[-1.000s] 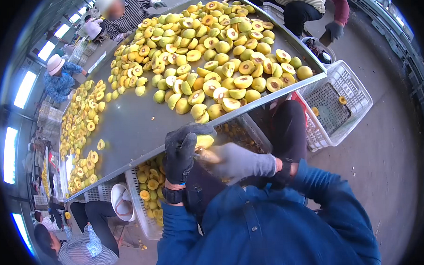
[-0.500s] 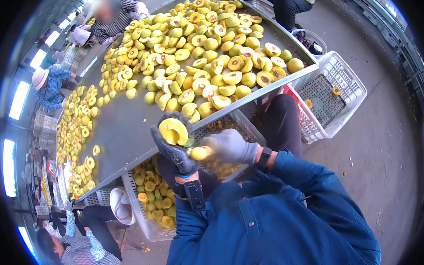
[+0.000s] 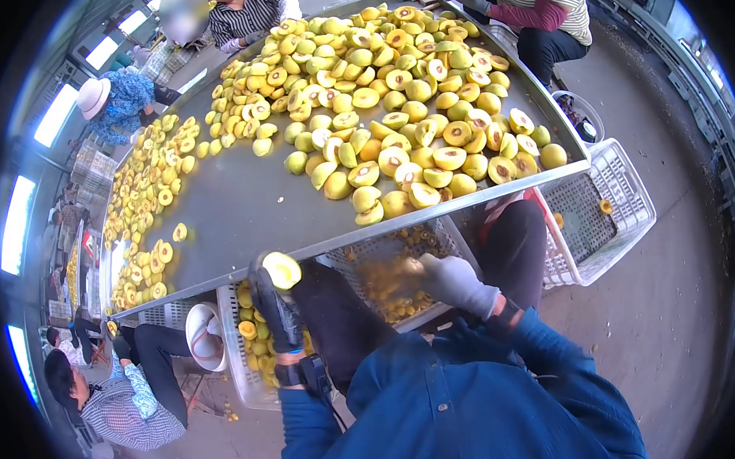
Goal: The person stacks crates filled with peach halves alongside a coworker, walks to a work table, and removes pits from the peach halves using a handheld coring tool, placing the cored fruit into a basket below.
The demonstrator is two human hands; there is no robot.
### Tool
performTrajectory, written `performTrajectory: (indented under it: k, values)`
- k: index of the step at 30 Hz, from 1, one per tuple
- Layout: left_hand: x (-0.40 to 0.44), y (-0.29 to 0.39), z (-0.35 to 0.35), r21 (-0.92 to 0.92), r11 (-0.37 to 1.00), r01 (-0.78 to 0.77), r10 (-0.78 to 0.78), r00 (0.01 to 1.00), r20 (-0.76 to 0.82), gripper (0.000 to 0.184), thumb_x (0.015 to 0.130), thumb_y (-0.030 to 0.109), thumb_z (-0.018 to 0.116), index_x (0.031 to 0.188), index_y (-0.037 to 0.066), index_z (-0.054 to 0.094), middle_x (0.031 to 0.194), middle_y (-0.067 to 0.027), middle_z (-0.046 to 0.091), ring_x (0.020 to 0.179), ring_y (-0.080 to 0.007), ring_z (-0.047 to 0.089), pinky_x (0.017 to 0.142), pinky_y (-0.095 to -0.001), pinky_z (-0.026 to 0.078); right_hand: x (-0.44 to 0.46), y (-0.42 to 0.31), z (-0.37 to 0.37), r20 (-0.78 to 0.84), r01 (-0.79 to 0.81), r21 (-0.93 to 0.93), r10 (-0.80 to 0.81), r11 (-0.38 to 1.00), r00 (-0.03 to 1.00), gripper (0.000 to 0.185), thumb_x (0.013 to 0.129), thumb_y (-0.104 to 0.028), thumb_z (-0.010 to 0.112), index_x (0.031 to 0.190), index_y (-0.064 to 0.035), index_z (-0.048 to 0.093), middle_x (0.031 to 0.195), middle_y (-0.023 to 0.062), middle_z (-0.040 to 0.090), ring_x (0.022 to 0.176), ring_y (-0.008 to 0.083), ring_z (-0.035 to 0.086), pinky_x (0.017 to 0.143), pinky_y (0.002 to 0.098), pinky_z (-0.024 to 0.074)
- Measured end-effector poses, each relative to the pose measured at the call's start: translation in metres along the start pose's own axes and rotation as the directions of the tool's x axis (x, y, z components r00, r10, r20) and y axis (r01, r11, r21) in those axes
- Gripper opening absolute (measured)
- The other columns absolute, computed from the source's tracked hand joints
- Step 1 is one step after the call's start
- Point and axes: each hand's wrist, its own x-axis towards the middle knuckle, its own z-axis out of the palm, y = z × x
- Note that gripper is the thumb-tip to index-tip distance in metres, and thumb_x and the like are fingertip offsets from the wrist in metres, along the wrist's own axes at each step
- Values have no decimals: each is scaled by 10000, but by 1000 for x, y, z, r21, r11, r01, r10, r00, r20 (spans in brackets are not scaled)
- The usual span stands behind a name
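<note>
My left hand (image 3: 274,315), in a dark glove, grips a halved yellow peach (image 3: 283,270) just off the front edge of the metal table (image 3: 247,201). The cut face is turned up, with a pale hollow in it. My right hand (image 3: 463,286), in a grey glove, is over a white crate (image 3: 462,242) holding small yellow-brown pieces. Its fingers are curled, and a brownish blur beside the fingertips hides what they hold. Many peach halves (image 3: 364,97), some with the pit showing, lie heaped on the table.
Left of my knees stands a crate (image 3: 226,330) of yellow peach halves. Another white crate (image 3: 627,213) stands at the right, with a bucket (image 3: 598,116) behind it. Co-workers sit around the table. A white hat (image 3: 198,337) lies at lower left.
My hands have moved apart: the left went left and down with the peach half, the right swung right over the crate. The yellow piece at my right fingers no longer shows clearly. The view shifted.
</note>
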Motion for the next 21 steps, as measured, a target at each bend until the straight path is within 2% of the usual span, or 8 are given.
performTrajectory:
  k: [1,2,5,7,12,15,19,21]
  values:
    - [8,-12,-18,251,961,-113,130,990,-52,406,997,242,525,1310,-16,514,1207,-153,602,1111,-276,579,990,-380,445,-5,5,1,10,-25,0,25,1000,1000,259,827,-332,681,832,-109,549,616,146,606,568,368,626,523,484,482]
    - [18,-3,-23,655,721,-224,325,945,-35,412,973,226,557,1279,-48,526,1186,-192,611,1131,-315,578,1002,-412,436,-10,8,2,-17,-29,28,29,999,999,307,865,-387,659,798,-107,553,587,155,588,549,377,612,509,487,473]
    - [39,-1,9,711,506,-489,411,861,300,393,928,196,588,1259,-13,558,1178,-219,611,1074,-367,593,945,-436,468,-17,4,5,-13,-120,60,121,991,993,353,903,-416,627,770,-97,555,563,172,566,537,396,595,501,499,462]
    - [64,-18,59,550,359,-754,456,656,602,440,888,210,622,1291,47,551,1162,-219,617,1044,-368,605,899,-457,492,-22,4,9,10,-113,63,113,992,994,351,918,-402,610,764,-91,557,566,188,551,554,416,585,512,509,457]
    - [112,-45,149,651,219,-726,-16,665,747,630,793,305,728,1357,137,504,1213,-183,513,1053,-362,592,847,-478,518,-43,14,12,34,-148,19,147,989,989,289,888,-363,639,867,-90,546,598,193,583,586,411,611,524,511,471]
    - [129,-44,168,697,198,-690,-160,678,717,699,763,322,754,1388,167,484,1292,-186,451,1104,-372,566,892,-486,499,-44,18,7,57,-179,34,177,983,983,271,871,-328,653,894,-84,537,616,192,595,594,409,615,537,514,478]
    - [141,-75,162,688,251,-681,-26,706,708,709,731,336,777,1345,109,503,1320,-205,449,1141,-373,551,912,-485,490,-30,9,-6,90,-215,108,206,971,974,266,861,-313,662,894,-83,531,644,201,603,620,412,617,558,517,477]
    - [137,-69,148,630,573,-524,-44,748,662,555,836,329,710,1282,52,532,1220,-168,564,1030,-285,619,833,-420,534,-24,12,-11,57,-225,145,219,963,974,260,867,-307,661,897,-84,532,656,208,603,636,417,615,564,519,471]
